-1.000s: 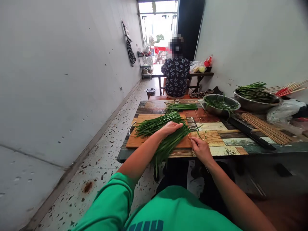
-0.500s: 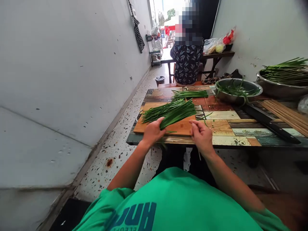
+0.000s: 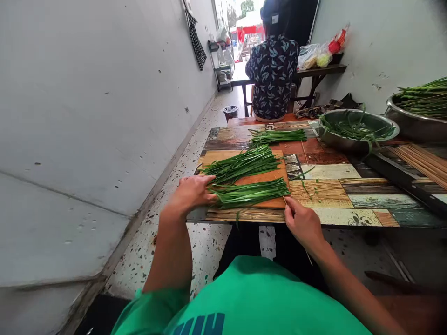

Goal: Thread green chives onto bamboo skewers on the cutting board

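A bunch of garlic chives [image 3: 249, 193] lies across the front of the wooden cutting board [image 3: 258, 178]. At its left end is my left hand [image 3: 192, 191], slightly blurred, with thumb and forefinger apart beside the stalk ends. My right hand [image 3: 303, 221] pinches a thin wooden skewer [image 3: 309, 258]. The skewer's tip shows at the board's right edge, close to the chives' right end; its other end sticks out below my hand. A second, larger pile of chives [image 3: 240, 164] rests behind on the same board.
Beyond the board lies another chive bunch [image 3: 277, 136], with a skewer tip showing. On the right are a metal bowl of chive scraps [image 3: 356, 132], a bigger bowl [image 3: 415, 123] of skewered greens, a large knife [image 3: 401, 179] and loose skewers [image 3: 424, 160]. A person [image 3: 272, 77] sits ahead.
My left hand has lowered the held chives onto the front of the board, moved left and loosened its fingers. My right hand keeps the skewer, its tip now near the bunch's right end.
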The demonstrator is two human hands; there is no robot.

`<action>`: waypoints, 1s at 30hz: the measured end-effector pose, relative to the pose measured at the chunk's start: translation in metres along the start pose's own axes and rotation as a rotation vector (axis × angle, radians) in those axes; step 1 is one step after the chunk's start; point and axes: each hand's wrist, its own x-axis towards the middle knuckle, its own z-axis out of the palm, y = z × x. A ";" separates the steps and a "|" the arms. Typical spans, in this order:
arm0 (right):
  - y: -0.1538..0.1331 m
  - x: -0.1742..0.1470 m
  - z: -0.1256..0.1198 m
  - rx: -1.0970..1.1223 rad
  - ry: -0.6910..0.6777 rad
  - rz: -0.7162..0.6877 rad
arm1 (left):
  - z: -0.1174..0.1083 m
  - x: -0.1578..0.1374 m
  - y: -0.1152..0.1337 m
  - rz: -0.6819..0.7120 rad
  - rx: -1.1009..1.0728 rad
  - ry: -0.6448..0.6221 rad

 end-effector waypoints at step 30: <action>0.021 0.003 0.012 0.213 0.224 -0.142 | 0.060 0.118 0.112 0.308 -0.045 0.442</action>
